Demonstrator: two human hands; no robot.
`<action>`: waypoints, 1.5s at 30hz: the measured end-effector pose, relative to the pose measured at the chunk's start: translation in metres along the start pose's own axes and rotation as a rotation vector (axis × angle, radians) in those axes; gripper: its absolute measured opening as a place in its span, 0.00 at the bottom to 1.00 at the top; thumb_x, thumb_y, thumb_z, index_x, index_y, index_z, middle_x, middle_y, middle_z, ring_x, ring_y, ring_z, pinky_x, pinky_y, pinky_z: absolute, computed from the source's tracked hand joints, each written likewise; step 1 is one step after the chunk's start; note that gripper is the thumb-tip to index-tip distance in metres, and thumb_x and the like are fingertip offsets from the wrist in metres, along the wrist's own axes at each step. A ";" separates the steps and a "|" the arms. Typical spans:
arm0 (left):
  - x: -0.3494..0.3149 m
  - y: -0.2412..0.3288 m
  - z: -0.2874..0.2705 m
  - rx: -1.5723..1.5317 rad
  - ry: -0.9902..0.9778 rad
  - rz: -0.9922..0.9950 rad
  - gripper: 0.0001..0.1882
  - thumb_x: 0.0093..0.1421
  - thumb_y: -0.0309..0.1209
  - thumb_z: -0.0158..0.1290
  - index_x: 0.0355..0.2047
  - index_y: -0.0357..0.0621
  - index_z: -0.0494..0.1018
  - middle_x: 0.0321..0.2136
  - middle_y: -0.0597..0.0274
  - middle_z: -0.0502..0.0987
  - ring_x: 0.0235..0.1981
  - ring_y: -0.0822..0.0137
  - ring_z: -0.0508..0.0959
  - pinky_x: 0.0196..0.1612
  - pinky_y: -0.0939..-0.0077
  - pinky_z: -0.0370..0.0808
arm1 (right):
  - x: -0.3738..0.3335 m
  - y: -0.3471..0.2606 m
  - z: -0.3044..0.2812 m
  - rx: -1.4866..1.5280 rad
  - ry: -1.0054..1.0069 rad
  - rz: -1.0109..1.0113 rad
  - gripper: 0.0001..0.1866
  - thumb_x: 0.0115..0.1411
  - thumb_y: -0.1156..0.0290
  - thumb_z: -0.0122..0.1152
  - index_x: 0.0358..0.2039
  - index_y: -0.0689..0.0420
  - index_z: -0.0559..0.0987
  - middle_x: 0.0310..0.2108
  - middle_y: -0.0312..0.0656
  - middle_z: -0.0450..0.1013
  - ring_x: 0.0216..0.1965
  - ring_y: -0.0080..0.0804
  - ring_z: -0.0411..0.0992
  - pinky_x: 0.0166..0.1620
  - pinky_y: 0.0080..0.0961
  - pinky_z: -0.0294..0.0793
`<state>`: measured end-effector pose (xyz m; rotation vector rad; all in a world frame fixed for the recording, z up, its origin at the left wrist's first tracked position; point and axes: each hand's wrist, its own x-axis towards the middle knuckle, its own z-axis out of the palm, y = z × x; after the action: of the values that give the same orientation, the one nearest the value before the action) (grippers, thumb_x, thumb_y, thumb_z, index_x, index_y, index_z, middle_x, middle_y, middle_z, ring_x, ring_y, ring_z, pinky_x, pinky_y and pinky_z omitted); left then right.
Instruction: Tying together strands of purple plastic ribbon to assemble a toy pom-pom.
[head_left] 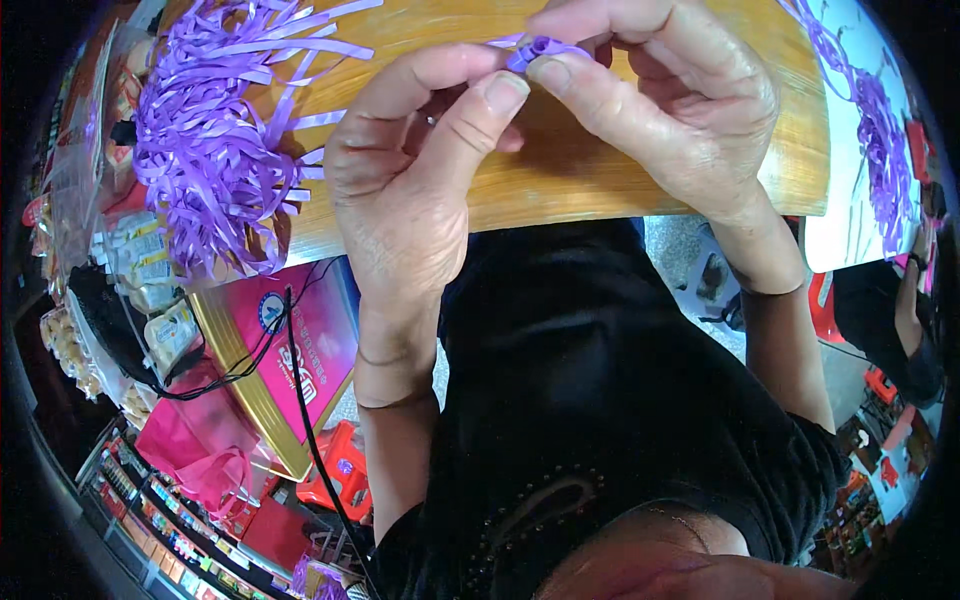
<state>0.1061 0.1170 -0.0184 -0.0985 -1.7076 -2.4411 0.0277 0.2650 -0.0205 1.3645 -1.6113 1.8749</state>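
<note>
Pinching purple ribbon piece (540,50): left hand (410,170), right hand (660,95), over wooden tabletop (560,170); ribbon heap (205,140) left.

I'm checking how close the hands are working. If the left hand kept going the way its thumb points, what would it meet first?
The left hand points up and right, so its thumb would probably meet the small folded purple ribbon piece first, then the right hand pinching it. Depth is unclear.
</note>
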 end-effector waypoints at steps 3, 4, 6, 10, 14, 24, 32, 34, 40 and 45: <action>0.000 -0.005 -0.009 -0.131 -0.013 -0.052 0.11 0.52 0.16 0.56 0.37 0.37 0.75 0.31 0.64 0.77 0.31 0.76 0.75 0.38 0.85 0.72 | 0.005 -0.039 -0.002 -0.050 -0.042 0.115 0.11 0.52 0.80 0.61 0.38 0.66 0.76 0.33 0.45 0.76 0.30 0.23 0.74 0.33 0.14 0.71; 0.001 -0.006 -0.007 -0.122 -0.012 -0.011 0.11 0.52 0.16 0.55 0.37 0.37 0.75 0.31 0.63 0.77 0.32 0.76 0.75 0.39 0.84 0.72 | 0.008 -0.060 -0.004 -0.232 -0.079 0.623 0.11 0.52 0.80 0.61 0.38 0.66 0.75 0.32 0.46 0.76 0.31 0.24 0.74 0.33 0.14 0.71; 0.001 -0.003 -0.004 -0.113 -0.016 0.031 0.11 0.53 0.16 0.55 0.37 0.37 0.75 0.31 0.63 0.77 0.33 0.75 0.75 0.39 0.84 0.72 | 0.013 -0.063 -0.006 -0.253 -0.092 0.597 0.11 0.53 0.81 0.61 0.38 0.66 0.75 0.32 0.46 0.76 0.31 0.23 0.74 0.33 0.14 0.72; 0.003 0.003 -0.008 -0.118 -0.061 -0.001 0.08 0.58 0.20 0.51 0.38 0.37 0.75 0.34 0.61 0.77 0.35 0.74 0.75 0.43 0.83 0.70 | 0.003 -0.058 -0.002 0.088 0.106 0.598 0.11 0.53 0.82 0.59 0.38 0.68 0.74 0.32 0.47 0.75 0.31 0.23 0.74 0.33 0.15 0.73; 0.014 -0.004 -0.018 0.061 -0.065 0.065 0.11 0.58 0.27 0.51 0.39 0.33 0.74 0.37 0.54 0.76 0.37 0.70 0.73 0.38 0.77 0.66 | -0.012 -0.033 -0.009 0.133 0.085 0.378 0.11 0.54 0.82 0.58 0.39 0.68 0.73 0.32 0.47 0.75 0.30 0.23 0.74 0.33 0.15 0.74; 0.003 0.002 -0.018 -0.058 -0.252 -0.204 0.06 0.59 0.24 0.50 0.35 0.36 0.75 0.32 0.60 0.77 0.31 0.73 0.75 0.41 0.80 0.70 | -0.002 -0.052 -0.003 0.275 0.291 0.530 0.11 0.54 0.82 0.59 0.39 0.68 0.73 0.32 0.46 0.75 0.28 0.22 0.73 0.32 0.16 0.74; 0.001 -0.005 -0.004 0.350 -0.013 0.159 0.14 0.54 0.23 0.55 0.42 0.36 0.73 0.36 0.56 0.77 0.38 0.67 0.76 0.47 0.73 0.70 | -0.002 -0.051 -0.004 0.203 0.224 0.566 0.12 0.53 0.82 0.60 0.39 0.66 0.74 0.32 0.44 0.75 0.30 0.20 0.73 0.34 0.12 0.72; 0.008 -0.003 -0.010 0.395 0.004 0.246 0.15 0.54 0.22 0.54 0.43 0.36 0.72 0.38 0.55 0.76 0.40 0.66 0.76 0.48 0.71 0.70 | -0.004 -0.038 -0.010 0.200 0.194 0.472 0.12 0.53 0.82 0.59 0.39 0.66 0.74 0.32 0.44 0.75 0.31 0.21 0.73 0.34 0.12 0.72; 0.024 0.011 -0.015 0.266 -0.029 0.241 0.16 0.60 0.27 0.47 0.46 0.27 0.68 0.39 0.48 0.75 0.40 0.61 0.76 0.47 0.70 0.72 | -0.009 -0.039 -0.009 0.242 0.200 0.535 0.11 0.53 0.83 0.59 0.39 0.66 0.73 0.33 0.45 0.75 0.31 0.22 0.73 0.34 0.13 0.72; 0.017 0.008 -0.006 -0.046 -0.132 -0.041 0.15 0.59 0.27 0.50 0.44 0.29 0.70 0.33 0.55 0.76 0.28 0.72 0.72 0.30 0.81 0.69 | 0.004 -0.058 -0.006 0.172 0.201 0.555 0.11 0.53 0.82 0.60 0.38 0.66 0.74 0.33 0.44 0.75 0.30 0.22 0.73 0.33 0.13 0.71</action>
<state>0.0914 0.1067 -0.0108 -0.2376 -1.7219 -2.5564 0.0661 0.2876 0.0174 0.7900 -1.8883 2.4169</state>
